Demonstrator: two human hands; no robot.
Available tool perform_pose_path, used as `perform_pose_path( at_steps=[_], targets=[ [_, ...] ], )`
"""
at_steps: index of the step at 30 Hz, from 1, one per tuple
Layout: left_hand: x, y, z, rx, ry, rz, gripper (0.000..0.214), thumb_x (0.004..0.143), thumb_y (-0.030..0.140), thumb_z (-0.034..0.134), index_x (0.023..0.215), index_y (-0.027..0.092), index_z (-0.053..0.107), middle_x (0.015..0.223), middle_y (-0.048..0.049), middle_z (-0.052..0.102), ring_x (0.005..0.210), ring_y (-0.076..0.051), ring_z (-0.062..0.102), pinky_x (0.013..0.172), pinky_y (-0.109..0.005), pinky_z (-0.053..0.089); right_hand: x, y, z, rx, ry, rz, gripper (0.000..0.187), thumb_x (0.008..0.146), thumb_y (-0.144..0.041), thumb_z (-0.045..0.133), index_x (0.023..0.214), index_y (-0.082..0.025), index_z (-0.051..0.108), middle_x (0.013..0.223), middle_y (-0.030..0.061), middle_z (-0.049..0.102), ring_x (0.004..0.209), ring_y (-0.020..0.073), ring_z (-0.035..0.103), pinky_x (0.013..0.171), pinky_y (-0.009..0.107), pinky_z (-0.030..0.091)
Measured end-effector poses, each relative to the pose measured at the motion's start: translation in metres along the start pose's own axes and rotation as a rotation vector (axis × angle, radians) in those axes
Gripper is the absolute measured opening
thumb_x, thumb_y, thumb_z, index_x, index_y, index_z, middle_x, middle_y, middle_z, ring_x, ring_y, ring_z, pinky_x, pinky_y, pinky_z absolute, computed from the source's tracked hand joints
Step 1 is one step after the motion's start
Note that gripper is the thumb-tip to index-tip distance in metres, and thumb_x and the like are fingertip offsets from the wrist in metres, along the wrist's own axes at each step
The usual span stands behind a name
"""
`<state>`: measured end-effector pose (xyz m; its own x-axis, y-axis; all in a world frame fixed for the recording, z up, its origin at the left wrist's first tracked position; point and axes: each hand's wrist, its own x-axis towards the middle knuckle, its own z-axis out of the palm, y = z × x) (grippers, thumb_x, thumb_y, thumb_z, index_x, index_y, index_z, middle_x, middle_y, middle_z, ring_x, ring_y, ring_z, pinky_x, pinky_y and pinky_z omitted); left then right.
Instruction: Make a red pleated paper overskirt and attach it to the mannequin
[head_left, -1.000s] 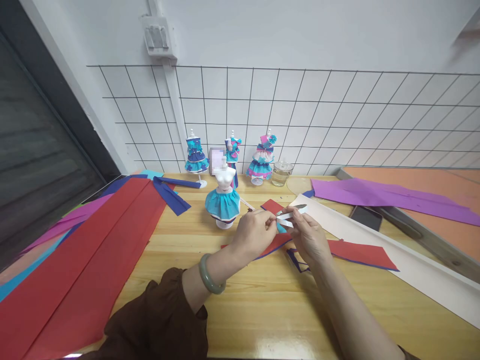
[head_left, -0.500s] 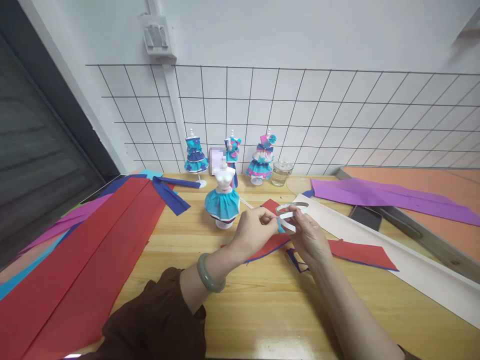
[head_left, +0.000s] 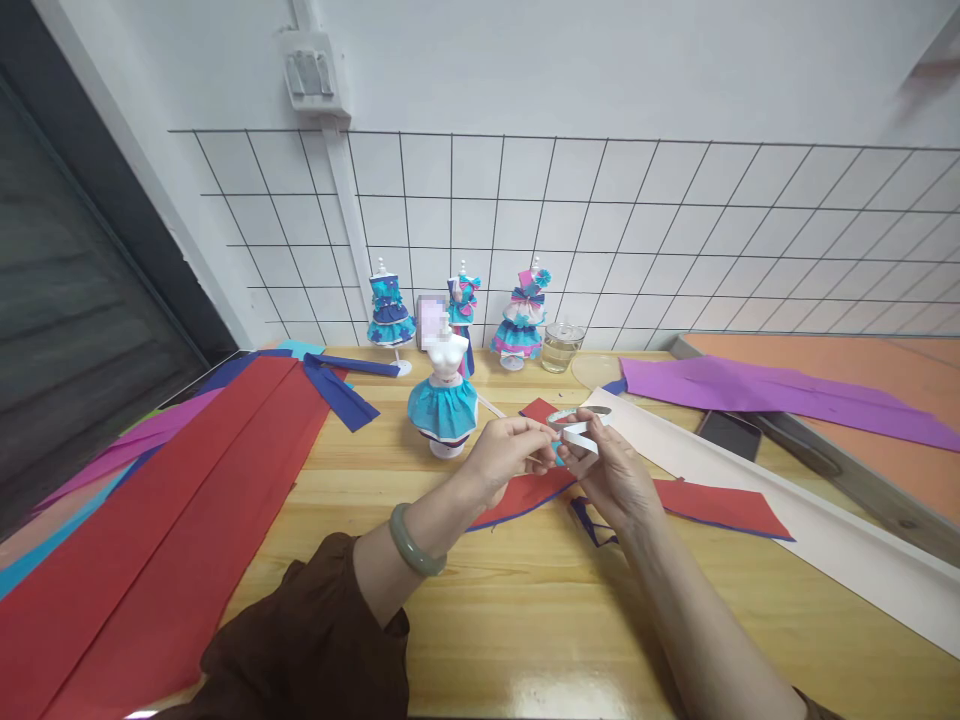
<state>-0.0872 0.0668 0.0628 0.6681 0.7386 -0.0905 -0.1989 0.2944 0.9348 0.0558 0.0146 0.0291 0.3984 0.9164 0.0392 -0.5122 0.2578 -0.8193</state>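
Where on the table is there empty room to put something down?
Bare table wood shows between the two forearms, and between the red sheets and the teal-skirted mannequin. More lies beside the long white paper at the front right. It is crowded at the back by the jar, and where the left hand and right hand pinch the white strip.

On the left arm we see a dark brown sleeve (head_left: 315, 640) of soft, creased cloth, which ends in a loose, gathered edge and leaves the forearm bare. Behind the left hand (head_left: 510, 455), at the wrist, we see a smooth, round bangle (head_left: 412, 540) of pale grey-green colour, like jade. The arm behind the right hand (head_left: 611, 480) is bare, with a small dark brown edge of sleeve (head_left: 814, 704) far up.
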Motion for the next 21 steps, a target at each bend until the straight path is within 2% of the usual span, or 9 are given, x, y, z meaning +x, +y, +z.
perform_pose_path(
  at_steps=[4,10,17,21],
  targets=[
    [0.0009,0.0005,0.0001,0.008,-0.001,0.005,0.013,0.067,0.025,0.066,0.066,0.012,0.062,0.057,0.0011,0.058,0.054,-0.007,0.053,0.060,-0.023,0.045,0.0007,0.0011,-0.0012,0.010,0.005,-0.002,0.023,0.066,-0.036,0.079,0.085,-0.024,0.071,0.089,-0.0013,0.067,0.074,0.0122,0.063,0.066,0.024,0.054],
    [0.0054,-0.0049,0.0013,0.103,0.072,0.068,0.019,0.066,0.029,0.069,0.065,0.012,0.060,0.053,0.0016,0.056,0.051,-0.006,0.051,0.054,-0.022,0.044,-0.0006,0.0034,0.0005,-0.013,0.039,-0.012,0.024,0.065,-0.034,0.080,0.085,-0.024,0.072,0.088,0.0001,0.070,0.076,0.0140,0.064,0.067,0.027,0.054],
    [0.0079,-0.0089,-0.0007,0.276,0.115,0.230,0.012,0.071,0.023,0.059,0.064,0.014,0.057,0.054,0.0034,0.053,0.051,-0.007,0.049,0.053,-0.021,0.041,-0.0032,0.0030,0.0040,-0.008,0.016,-0.016,0.019,0.066,-0.032,0.079,0.082,-0.023,0.072,0.090,0.0007,0.069,0.080,0.0145,0.064,0.070,0.027,0.054],
    [0.0038,-0.0092,-0.0015,0.457,0.126,0.406,0.014,0.077,0.023,0.052,0.066,0.015,0.056,0.058,0.0040,0.050,0.055,-0.008,0.046,0.053,-0.020,0.036,-0.0053,0.0018,0.0073,-0.037,0.011,-0.046,0.019,0.067,-0.033,0.078,0.081,-0.023,0.072,0.092,0.0019,0.070,0.081,0.0158,0.064,0.075,0.030,0.054]
  ],
)
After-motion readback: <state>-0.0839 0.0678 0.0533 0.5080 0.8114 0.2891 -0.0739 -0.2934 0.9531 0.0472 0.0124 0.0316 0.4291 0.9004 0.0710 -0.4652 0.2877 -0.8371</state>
